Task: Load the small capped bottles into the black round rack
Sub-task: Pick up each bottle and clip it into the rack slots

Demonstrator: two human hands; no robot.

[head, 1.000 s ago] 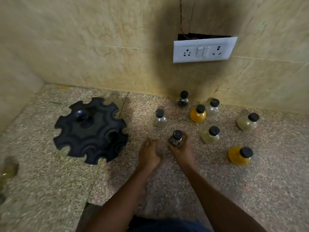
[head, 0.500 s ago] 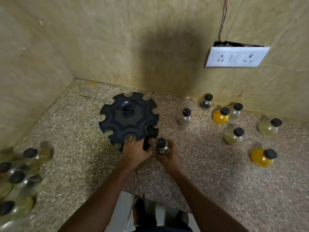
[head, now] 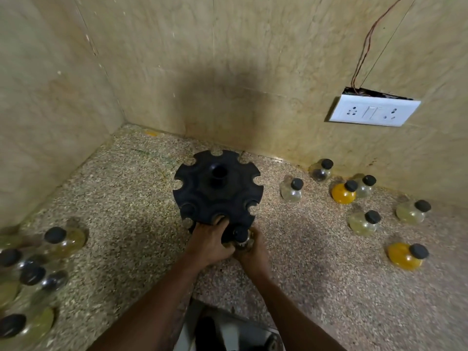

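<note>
The left hand [head: 211, 240] grips the rack's [head: 217, 188] near rim at 6 o'clock, fingers curled over it. The right hand [head: 252, 252] is wrapped round a bottle [head: 240, 238], its cap touching the rack's edge at 5 o'clock. Other bottles stand at 3 and 8 o'clock.

A single head-worn wide-angle view looks steeply down and forward into a wall corner, close above the speckled floor [head: 329, 287]. Both forearms enter from the bottom edge. The left margin is smeared, probably by lens distortion or head motion.
</note>
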